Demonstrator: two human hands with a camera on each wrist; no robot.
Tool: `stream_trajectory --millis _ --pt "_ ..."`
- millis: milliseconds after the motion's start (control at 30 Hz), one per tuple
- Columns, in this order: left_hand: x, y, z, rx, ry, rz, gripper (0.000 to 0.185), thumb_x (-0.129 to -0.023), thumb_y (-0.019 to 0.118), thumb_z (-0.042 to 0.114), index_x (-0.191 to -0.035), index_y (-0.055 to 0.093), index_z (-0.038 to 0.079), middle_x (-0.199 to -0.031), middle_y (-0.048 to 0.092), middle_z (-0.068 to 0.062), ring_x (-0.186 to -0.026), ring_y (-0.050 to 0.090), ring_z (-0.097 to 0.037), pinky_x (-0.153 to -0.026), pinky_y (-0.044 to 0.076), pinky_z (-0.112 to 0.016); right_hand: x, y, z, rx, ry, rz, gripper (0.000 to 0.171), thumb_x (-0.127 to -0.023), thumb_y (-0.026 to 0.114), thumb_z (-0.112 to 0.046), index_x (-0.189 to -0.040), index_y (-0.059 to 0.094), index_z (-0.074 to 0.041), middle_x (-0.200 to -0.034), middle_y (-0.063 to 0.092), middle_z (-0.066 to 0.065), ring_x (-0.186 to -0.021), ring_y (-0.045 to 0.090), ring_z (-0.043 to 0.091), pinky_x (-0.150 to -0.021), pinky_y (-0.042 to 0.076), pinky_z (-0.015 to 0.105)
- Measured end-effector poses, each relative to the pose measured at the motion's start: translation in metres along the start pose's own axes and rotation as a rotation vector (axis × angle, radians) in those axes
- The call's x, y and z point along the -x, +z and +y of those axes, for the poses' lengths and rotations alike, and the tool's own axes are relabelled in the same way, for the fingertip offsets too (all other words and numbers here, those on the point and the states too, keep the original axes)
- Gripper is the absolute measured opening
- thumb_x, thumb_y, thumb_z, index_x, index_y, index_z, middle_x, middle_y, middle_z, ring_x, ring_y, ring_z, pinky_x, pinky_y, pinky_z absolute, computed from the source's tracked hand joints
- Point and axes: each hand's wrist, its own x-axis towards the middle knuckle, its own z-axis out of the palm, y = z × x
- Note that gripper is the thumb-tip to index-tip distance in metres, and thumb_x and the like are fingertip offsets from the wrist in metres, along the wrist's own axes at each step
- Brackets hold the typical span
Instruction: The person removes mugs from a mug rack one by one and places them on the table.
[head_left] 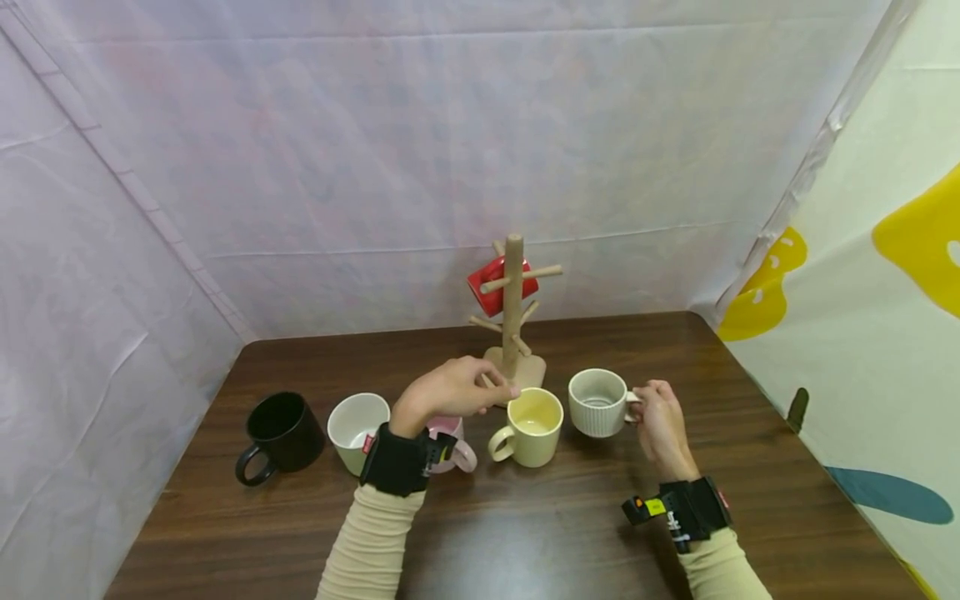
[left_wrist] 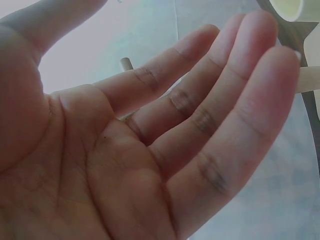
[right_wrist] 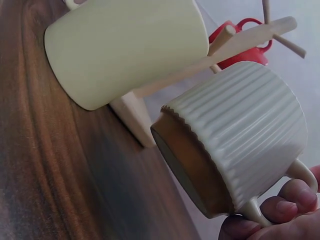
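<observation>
By its handle, my right hand [head_left: 660,421] grips a white ribbed cup [head_left: 597,408]. The right wrist view shows the cup [right_wrist: 240,135] from the side, with its brown unglazed foot. My left hand [head_left: 457,387] reaches over the pink mug [head_left: 447,433], holding nothing, its fingers relaxed. Its fingertips overlap the rim of the yellow mug [head_left: 534,433] in the head view. The left wrist view shows the bare palm [left_wrist: 125,165]. Behind the hands stands a wooden mug tree [head_left: 513,317] with a red mug [head_left: 491,286] hanging from an upper peg.
To the left on the brown table [head_left: 525,533] stand a black mug [head_left: 288,437] and a white-and-green mug [head_left: 352,446], the latter partly behind my left wrist. White cloth [head_left: 420,150] hangs behind the table, and a patterned cloth [head_left: 862,375] hangs along the right side.
</observation>
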Motion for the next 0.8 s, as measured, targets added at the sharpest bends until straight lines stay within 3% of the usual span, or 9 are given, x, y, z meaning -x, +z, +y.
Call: stream_trajectory --millis 333,567,800 --pt "-0.001 0.001 -0.004 0.006 0.011 0.002 0.030 -0.093 0.065 0.044 -0.105 0.073 0.017 -0.078 0.067 0.002 -0.071 0.063 -0.012 -0.068 0.047 -0.029 -0.003 -0.004 0.007 -0.037 0.036 -0.029 0.019 -0.097 0.034 0.003 -0.087 0.033 -0.013 -0.067 0.037 -0.007 -0.055 0.034 0.006 -0.056 0.029 0.022" --pt "0.000 0.001 -0.006 0.024 0.018 0.002 0.028 -0.093 0.066 0.043 -0.105 0.073 0.018 -0.080 0.066 0.002 -0.078 0.066 -0.022 -0.068 0.047 -0.029 -0.003 -0.006 0.013 -0.051 0.046 -0.036 0.022 -0.099 0.033 0.003 -0.085 0.035 -0.015 -0.071 0.036 -0.007 -0.056 0.033 0.005 -0.057 0.028 0.021" --pt "0.000 0.001 -0.010 0.050 0.028 0.006 0.029 -0.093 0.066 0.043 -0.105 0.073 0.018 -0.083 0.066 0.002 -0.071 0.062 -0.014 -0.065 0.046 -0.029 -0.006 -0.009 0.016 -0.061 0.054 -0.019 0.023 -0.099 0.034 0.003 -0.084 0.035 -0.015 -0.070 0.036 -0.007 -0.055 0.034 0.004 -0.056 0.028 0.020"
